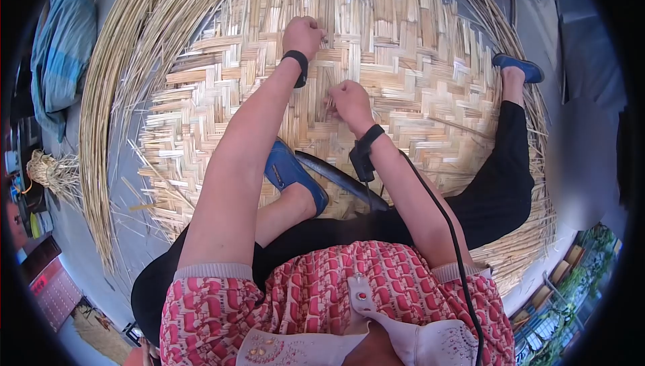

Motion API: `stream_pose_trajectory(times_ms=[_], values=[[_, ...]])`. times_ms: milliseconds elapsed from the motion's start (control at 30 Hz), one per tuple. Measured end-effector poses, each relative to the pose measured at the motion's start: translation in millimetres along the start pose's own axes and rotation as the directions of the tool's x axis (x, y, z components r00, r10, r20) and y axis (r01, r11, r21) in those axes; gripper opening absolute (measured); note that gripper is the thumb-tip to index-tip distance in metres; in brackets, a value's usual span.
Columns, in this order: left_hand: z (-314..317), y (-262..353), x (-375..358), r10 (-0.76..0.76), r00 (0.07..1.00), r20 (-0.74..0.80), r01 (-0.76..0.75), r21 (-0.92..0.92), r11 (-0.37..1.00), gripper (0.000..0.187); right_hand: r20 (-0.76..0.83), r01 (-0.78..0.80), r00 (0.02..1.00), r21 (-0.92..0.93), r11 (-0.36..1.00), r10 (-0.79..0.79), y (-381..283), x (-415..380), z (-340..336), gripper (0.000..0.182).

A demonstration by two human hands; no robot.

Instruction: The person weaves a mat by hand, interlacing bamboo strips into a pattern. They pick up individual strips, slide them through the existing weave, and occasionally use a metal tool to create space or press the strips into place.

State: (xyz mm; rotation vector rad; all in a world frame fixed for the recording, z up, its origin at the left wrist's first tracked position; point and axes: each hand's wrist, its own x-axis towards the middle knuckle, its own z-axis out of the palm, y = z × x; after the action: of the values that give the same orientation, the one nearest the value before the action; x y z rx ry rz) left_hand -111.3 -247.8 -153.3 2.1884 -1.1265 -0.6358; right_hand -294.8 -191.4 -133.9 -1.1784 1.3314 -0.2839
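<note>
Seated on a woven mat (416, 77), left hand (304, 35) and right hand (349, 101), fingers together, pinching strips (blue shoe (293, 174) just below).

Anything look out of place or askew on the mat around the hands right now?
One thing: a dark curved blade lies loose on the woven mat, beside the blue shoe and under the right forearm. The left hand and right hand pinch strips; the weave looks even.

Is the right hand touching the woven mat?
Touching. In the head view, the right hand rests directly on the woven mat, its fingers pinching a strip with no gap showing.
</note>
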Motion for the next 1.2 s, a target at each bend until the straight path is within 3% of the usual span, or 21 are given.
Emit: stream_pose_trajectory(times_ms=[67, 167, 233, 367, 400, 433, 500, 567, 600, 667, 700, 767, 800, 833, 867, 900, 933, 1000, 1067, 1133, 1200], values=[[-3.3, -2.0, -1.1, -0.073, 0.997, -0.033, 0.071, -0.066, 0.995, 0.028, 0.056, 0.006, 0.998, -0.065, 0.998, -0.002, -2.0, 1.5, -4.0, 0.018], [-9.4, -11.3, 7.6, 0.043, 0.974, 0.224, -0.036, -0.035, 0.999, 0.028, 0.115, 0.061, 0.993, -0.183, 0.981, -0.04, 1.3, 4.2, -5.0, 0.019], [-15.2, -3.0, 2.4, 0.07, 0.973, 0.222, -0.073, 0.003, 0.997, 0.029, 0.118, 0.1, 0.991, -0.274, 0.957, -0.069, 5.1, -1.3, -4.9, 0.021], [-4.1, -1.9, -2.3, 0.11, 0.98, 0.164, -0.123, 0.07, 0.99, 0.029, 0.136, 0.105, 0.988, -0.227, 0.968, -0.075, 10.6, -8.7, -9.6, 0.021], [-6.0, -2.9, -0.1, 0.112, 0.98, 0.164, -0.125, 0.071, 0.99, 0.029, 0.148, 0.138, 0.985, -0.33, 0.934, -0.093, 11.5, -10.0, -13.1, 0.021], [-10.1, -5.0, 2.5, 0.133, 0.961, 0.241, -0.153, 0.066, 0.986, 0.027, 0.161, 0.171, 0.981, -0.43, 0.887, -0.111, 12.5, -11.7, -15.3, 0.021], [-16.6, -9.8, 10.1, 0.159, 0.936, 0.314, -0.186, 0.057, 0.981, 0.025, 0.189, 0.171, 0.977, -0.422, 0.89, -0.098, 19.7, -18.4, -17.5, 0.022], [-15.5, -18.5, 12.2, 0.048, 0.92, 0.388, 0.108, -0.372, 0.922, 0.018, 0.198, 0.213, 0.971, -0.444, 0.87, -0.136, 30.9, -18.7, -18.3, 0.021], [-13.1, -17.3, 8.3, 0.044, 0.918, 0.395, 0.115, -0.37, 0.922, 0.018, 0.198, 0.205, 0.972, -0.444, 0.872, -0.128, 27.0, -21.6, -20.1, 0.021], [-10.5, -11.0, -0.6, 0.074, 0.957, 0.28, -0.007, -0.232, 0.973, 0.015, 0.261, -0.058, 0.96, -0.155, 0.986, 0.098, 10.9, -26.9, -22.7, 0.019], [-6.0, -11.6, -1.4, 0.076, 0.966, 0.245, -0.03, -0.188, 0.982, 0.016, 0.262, -0.055, 0.96, -0.155, 0.986, 0.095, 12.6, -20.4, -23.6, 0.019], [-3.5, -16.1, -0.6, 0.12, 0.97, 0.212, -0.073, -0.219, 0.973, 0.016, 0.389, 0.145, 0.92, -0.246, 0.958, -0.039, 17.8, -10.3, -28.5, 0.019], [-3.5, -16.7, -1.7, 0.16, 0.97, 0.18, -0.113, -0.247, 0.962, 0.016, 0.39, 0.146, 0.92, -0.249, 0.958, -0.039, 16.3, -12.6, -27.7, 0.019], [-2.7, -16.5, -2.2, 0.159, 0.971, 0.177, -0.112, -0.248, 0.962, 0.016, 0.287, 0.355, 0.92, -0.318, 0.879, -0.267, 14.7, -14.8, -25.2, 0.019], [-1.0, -17.5, -5.8, 0.135, 0.989, 0.056, -0.104, -0.375, 0.921, 0.014, 0.201, 0.527, 0.849, -0.403, 0.748, -0.49, 13.9, -18.2, -22.2, 0.019], [-2.2, -18.3, -10.4, 0.094, 0.994, -0.062, -0.112, -0.493, 0.863, 0.013, 0.205, 0.529, 0.847, -0.401, 0.748, -0.49, 13.6, -20.6, -19.4, 0.019], [-11.9, -15.5, -18.0, 0.093, 0.994, -0.064, -0.112, -0.491, 0.864, 0.013, 0.18, 0.488, 0.872, -0.386, 0.783, -0.454, 13.5, -22.3, -17.4, 0.019], [-37.1, -10.3, -39.5, 0.194, 0.979, -0.063, -0.202, -0.179, 0.963, 0.02, 0.151, 0.441, 0.897, -0.374, 0.816, -0.416, 11.8, -27.4, -18.0, 0.019], [-63.2, -5.3, -75.8, 0.192, 0.913, 0.359, -0.205, -0.002, 0.979, 0.022, 0.14, 0.311, 0.95, -0.327, 0.892, -0.279, 6.3, -35.2, -19.0, 0.018], [-75.1, -7.6, -114.3, 0.071, 0.788, 0.612, -0.189, 0.131, 0.973, 0.023, 0.128, 0.328, 0.945, -0.352, 0.877, -0.302, 6.5, -36.2, -19.8, 0.019], [-70.4, -26.2, -144.9, 0.267, 0.742, 0.615, -0.359, 0.027, 0.933, 0.03, 0.116, 0.342, 0.939, -0.373, 0.862, -0.323, 9.0, -36.1, -18.3, 0.02]])
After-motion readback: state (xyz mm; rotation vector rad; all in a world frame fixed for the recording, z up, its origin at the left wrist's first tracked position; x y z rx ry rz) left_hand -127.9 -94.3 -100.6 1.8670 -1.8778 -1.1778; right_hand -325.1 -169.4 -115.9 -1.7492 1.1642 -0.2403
